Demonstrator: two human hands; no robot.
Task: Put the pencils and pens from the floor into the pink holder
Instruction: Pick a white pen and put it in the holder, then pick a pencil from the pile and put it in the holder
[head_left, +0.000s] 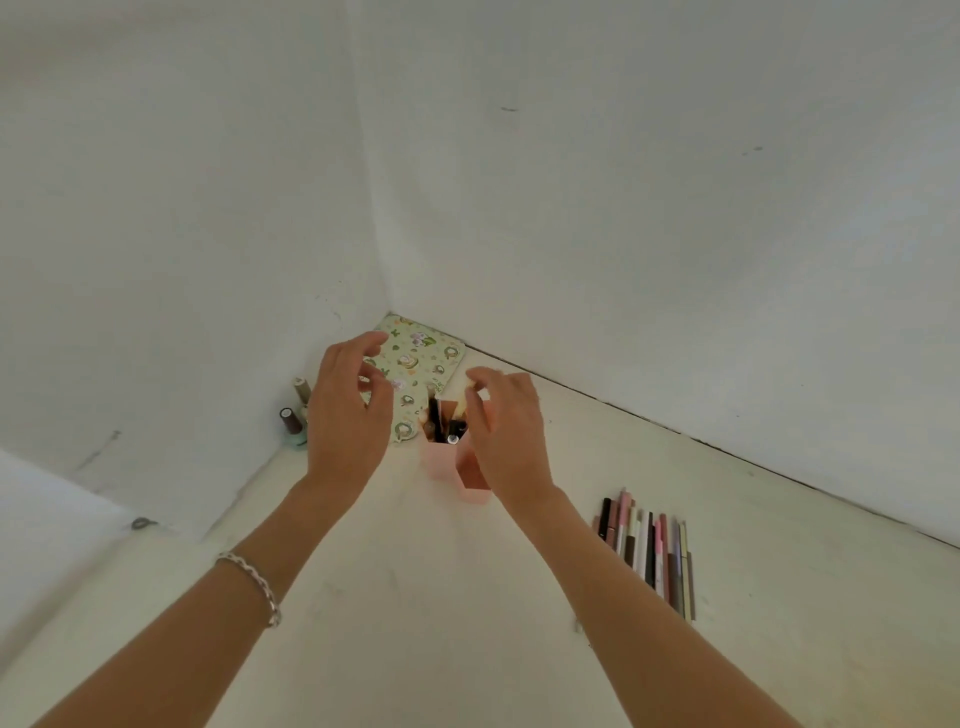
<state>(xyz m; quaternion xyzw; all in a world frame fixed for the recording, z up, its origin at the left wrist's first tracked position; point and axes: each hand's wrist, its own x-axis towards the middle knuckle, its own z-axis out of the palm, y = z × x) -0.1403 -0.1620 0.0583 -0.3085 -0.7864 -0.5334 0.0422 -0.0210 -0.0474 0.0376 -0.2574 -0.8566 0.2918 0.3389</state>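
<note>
— Pink plastic holder (445, 460)?
— Angular, smooth, on the pale floor (415, 597) near the corner, dark pens upright inside.
— Hands?
— Left hand (347, 415) spread, empty; right hand (506, 431) curled over the rim — grip unclear.
— Remaining slim pens (647, 545)?
— Rowed, well right.
</note>
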